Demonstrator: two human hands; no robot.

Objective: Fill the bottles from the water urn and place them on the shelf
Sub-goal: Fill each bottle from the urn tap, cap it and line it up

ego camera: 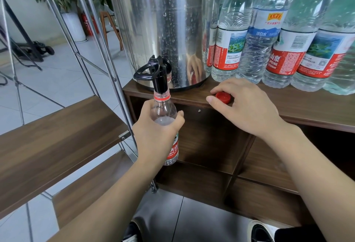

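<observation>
Under tap [160, 76] of urn [153, 20], at 12 o'clock: bottle [165, 115], left hand [155, 136] wrapped around. Right hand [244, 105] pinching red cap [223, 97]. Probably thin, wet, squashy; better gripped at label.

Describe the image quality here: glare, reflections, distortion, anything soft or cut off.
Head view: bright, even light with soft shadows; the steel urn mirrors the right hand and the red cap and shows bright streaks of glare; wide-angle distortion bows and splays the shelf frame poles; the bottles at top right are cropped; the held bottle and left hand look sharp.
</observation>
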